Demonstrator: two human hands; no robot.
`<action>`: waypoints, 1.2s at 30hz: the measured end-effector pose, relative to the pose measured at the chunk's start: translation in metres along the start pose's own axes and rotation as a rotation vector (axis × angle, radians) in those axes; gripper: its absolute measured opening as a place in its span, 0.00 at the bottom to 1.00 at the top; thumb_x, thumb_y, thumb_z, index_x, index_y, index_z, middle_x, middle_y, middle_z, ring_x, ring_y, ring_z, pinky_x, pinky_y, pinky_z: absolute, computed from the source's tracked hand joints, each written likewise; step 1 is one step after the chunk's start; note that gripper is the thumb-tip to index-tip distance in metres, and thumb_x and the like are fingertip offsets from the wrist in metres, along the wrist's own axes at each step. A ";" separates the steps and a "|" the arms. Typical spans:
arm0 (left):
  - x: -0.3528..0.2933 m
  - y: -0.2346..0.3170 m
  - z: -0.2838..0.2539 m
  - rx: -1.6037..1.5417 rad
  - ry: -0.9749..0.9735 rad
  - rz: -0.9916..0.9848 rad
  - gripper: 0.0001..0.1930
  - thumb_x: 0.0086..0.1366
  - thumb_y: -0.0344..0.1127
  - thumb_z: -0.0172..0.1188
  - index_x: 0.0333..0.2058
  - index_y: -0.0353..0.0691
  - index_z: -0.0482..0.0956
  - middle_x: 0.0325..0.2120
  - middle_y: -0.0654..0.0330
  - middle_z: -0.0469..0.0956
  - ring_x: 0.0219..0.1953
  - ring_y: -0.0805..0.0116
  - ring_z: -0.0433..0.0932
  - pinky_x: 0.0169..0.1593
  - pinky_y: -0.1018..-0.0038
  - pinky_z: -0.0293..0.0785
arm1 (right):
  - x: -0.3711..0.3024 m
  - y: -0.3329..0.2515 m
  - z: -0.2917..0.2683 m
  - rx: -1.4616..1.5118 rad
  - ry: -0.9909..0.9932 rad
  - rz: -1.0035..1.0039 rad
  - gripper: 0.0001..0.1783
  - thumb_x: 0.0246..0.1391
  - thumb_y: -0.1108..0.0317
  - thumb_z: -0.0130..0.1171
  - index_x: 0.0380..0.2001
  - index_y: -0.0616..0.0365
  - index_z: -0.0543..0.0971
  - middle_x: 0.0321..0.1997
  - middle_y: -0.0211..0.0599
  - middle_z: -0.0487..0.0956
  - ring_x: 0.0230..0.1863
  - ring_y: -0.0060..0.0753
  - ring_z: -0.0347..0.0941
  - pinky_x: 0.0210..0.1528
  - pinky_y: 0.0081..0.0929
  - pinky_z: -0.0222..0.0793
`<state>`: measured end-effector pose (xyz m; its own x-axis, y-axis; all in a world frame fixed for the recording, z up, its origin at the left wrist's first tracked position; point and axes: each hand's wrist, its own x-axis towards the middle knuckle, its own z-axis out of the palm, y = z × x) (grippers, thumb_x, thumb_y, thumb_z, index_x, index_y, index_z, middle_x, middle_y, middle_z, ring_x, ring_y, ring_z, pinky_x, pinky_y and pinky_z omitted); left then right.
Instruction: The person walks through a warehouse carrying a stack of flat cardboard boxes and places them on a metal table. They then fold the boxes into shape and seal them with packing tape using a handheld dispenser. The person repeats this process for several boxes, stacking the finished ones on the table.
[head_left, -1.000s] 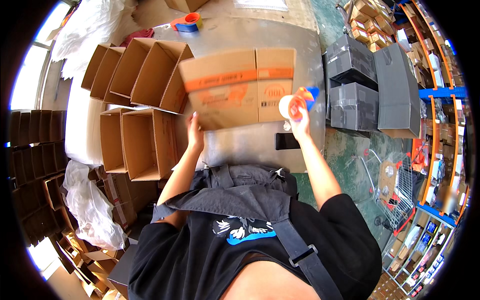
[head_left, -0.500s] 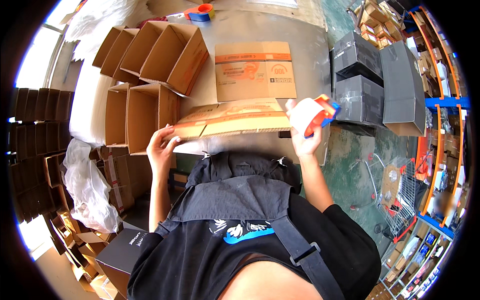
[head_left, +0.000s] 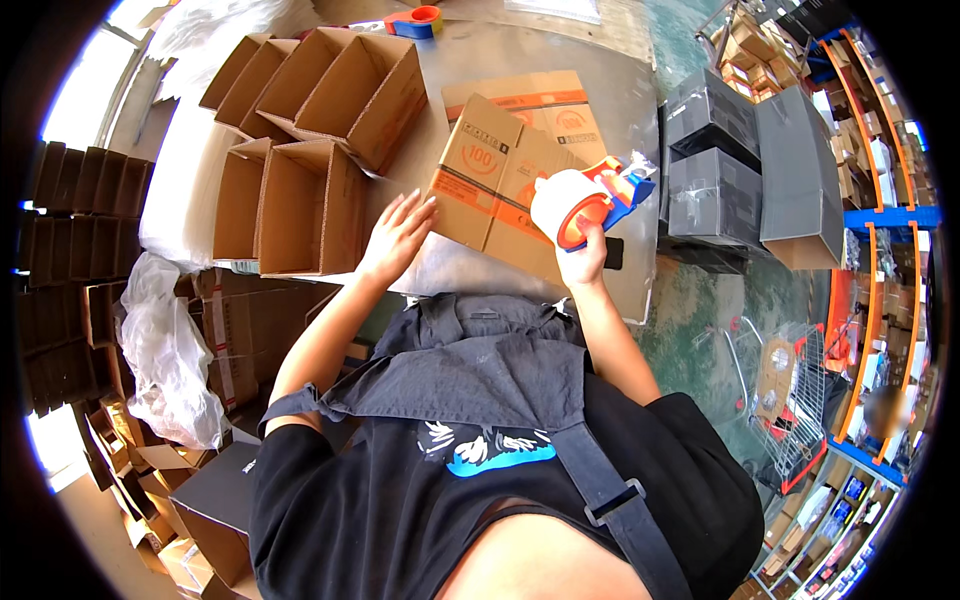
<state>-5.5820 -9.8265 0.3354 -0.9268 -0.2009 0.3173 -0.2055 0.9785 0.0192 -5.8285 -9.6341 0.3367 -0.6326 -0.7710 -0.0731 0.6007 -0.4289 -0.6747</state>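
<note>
A tape dispenser, orange and blue with a wide roll of whitish tape, is gripped in my right hand. It hangs over the right end of a folded flat brown carton with orange printing, hiding that part. My left hand is open, its fingers stretched toward the carton's left edge; whether the fingertips touch it I cannot tell. Beneath and behind this carton lies another flat carton of the same kind. Both rest on the metal-topped table.
Open brown boxes stand at the table's left. Another tape dispenser lies at the far edge. A small black object sits beside my right hand. Grey boxes are stacked to the right, with a wire cart beyond.
The front carton, seen nearly edge-on between both hands before, now lies turned and flatter over the rear one. My left hand has released its edge and moved right and forward.
</note>
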 end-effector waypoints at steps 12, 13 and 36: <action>-0.028 0.003 -0.088 -0.660 0.022 -0.559 0.16 0.60 0.15 0.48 0.45 0.34 0.75 0.42 0.50 0.79 0.44 0.54 0.81 0.48 0.69 0.78 | -0.054 -0.068 0.029 -0.949 -0.341 -0.520 0.41 0.46 0.56 0.60 0.61 0.67 0.63 0.67 0.54 0.62 0.68 0.47 0.58 0.68 0.38 0.50; -0.036 0.000 -0.094 -0.704 -0.030 -0.603 0.19 0.59 0.13 0.43 0.46 0.34 0.75 0.44 0.49 0.79 0.47 0.56 0.80 0.51 0.70 0.77 | -0.051 -0.071 0.033 -1.088 -0.423 -0.464 0.42 0.44 0.58 0.61 0.62 0.63 0.63 0.68 0.57 0.60 0.70 0.53 0.55 0.69 0.40 0.48; -0.011 -0.018 -0.104 -0.218 -0.355 -0.794 0.27 0.72 0.53 0.42 0.30 0.32 0.77 0.22 0.39 0.76 0.30 0.41 0.78 0.39 0.53 0.74 | -0.005 -0.036 0.026 -0.939 -0.698 -0.507 0.34 0.43 0.41 0.63 0.45 0.58 0.75 0.46 0.44 0.75 0.49 0.45 0.69 0.57 0.41 0.59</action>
<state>-5.5352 -9.8374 0.4302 -0.5871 -0.7899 -0.1772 -0.7967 0.5252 0.2990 -5.8346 -9.6273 0.3805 -0.1270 -0.8244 0.5516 -0.3881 -0.4704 -0.7925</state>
